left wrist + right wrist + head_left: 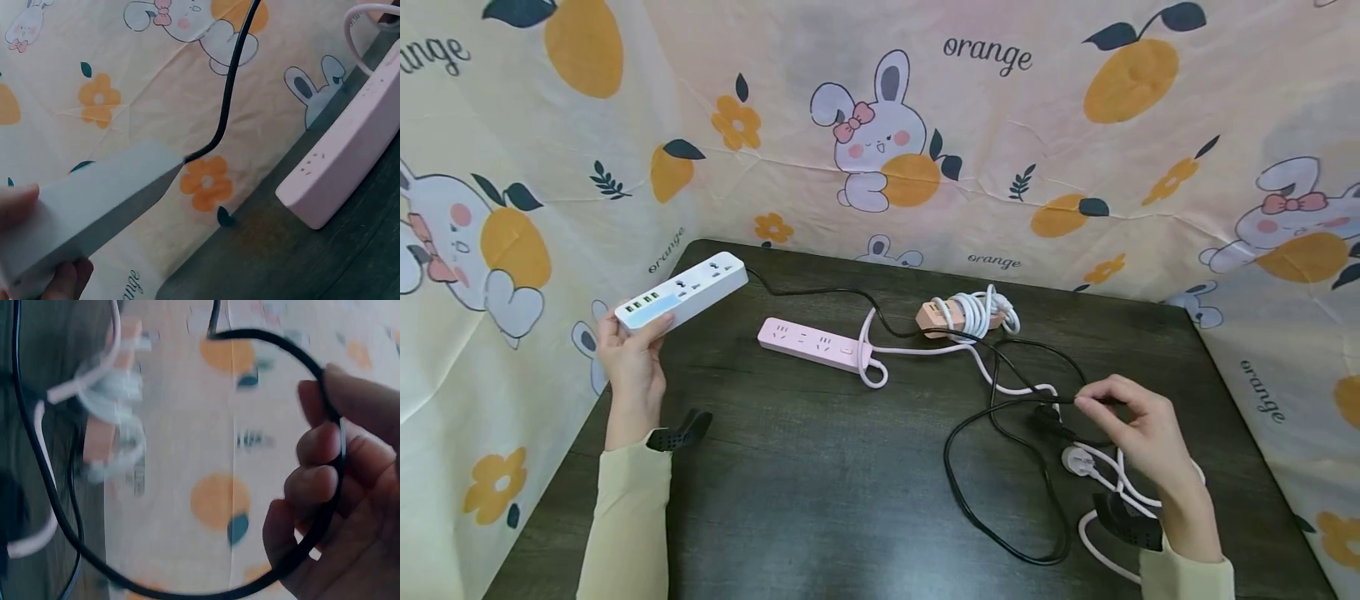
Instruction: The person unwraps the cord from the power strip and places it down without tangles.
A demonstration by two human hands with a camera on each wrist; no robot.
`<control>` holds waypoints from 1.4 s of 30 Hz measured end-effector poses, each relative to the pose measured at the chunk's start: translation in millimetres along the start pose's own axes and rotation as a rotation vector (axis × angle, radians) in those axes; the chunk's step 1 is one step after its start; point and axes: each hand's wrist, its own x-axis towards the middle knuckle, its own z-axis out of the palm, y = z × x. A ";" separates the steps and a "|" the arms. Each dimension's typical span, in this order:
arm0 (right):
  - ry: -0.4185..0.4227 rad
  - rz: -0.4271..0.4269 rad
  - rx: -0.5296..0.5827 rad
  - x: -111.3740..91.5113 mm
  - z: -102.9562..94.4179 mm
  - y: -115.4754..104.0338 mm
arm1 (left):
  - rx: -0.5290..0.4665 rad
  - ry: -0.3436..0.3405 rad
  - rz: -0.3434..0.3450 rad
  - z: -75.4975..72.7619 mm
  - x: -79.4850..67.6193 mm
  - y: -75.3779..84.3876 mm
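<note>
**A:** What does the left hand (pixel 634 367) have?

**B:** Its grip is closed around one end of a white power strip (pixel 682 291), fingers curled under and thumb on top. The strip is lifted off the dark table (pixel 820 500), near the table's far left corner, with its row of sockets facing up.

**A:** And the right hand (pixel 1150 433)?

**B:** It pinches a black cord (pixel 1000 467) between thumb and fingertips, raised just above the table's right side. In the right wrist view the cord runs across the curled fingers (pixel 325 487) in a wide loop (that view is blurred).

**A:** Where does the cord go?

**B:** It runs from the far end of the white strip across the table, then loops loosely in front of the right hand.

**A:** Anything else on the table?

**B:** A pink power strip (pixel 814 343) lies flat near the middle, its pale cord (pixel 925 350) trailing right. Behind it sits a small peach-coloured socket block (pixel 936 318) wrapped in coiled white cable (pixel 977 310). A white plug (pixel 1075 460) lies beside the right hand. A cloth (pixel 1000 125) printed with rabbits and oranges surrounds the table.
</note>
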 end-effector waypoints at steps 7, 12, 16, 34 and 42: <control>-0.069 -0.135 -0.108 11.7 35.8 -28.2 | 0.068 0.118 0.009 -0.7 2.4 -13.5; -0.082 -0.189 -0.143 16.4 51.0 -32.3 | 0.137 0.159 0.023 -2.3 3.2 -21.2; -0.107 -0.218 -0.154 17.4 59.9 -31.6 | 0.186 0.199 0.013 -6.2 5.1 -24.4; -0.255 -0.203 -0.253 13.9 85.4 -29.9 | 0.644 0.269 -0.034 -18.3 4.9 -23.2; -0.317 0.005 -0.297 5.1 98.2 -28.9 | 1.096 0.216 -0.066 -27.9 0.0 -18.0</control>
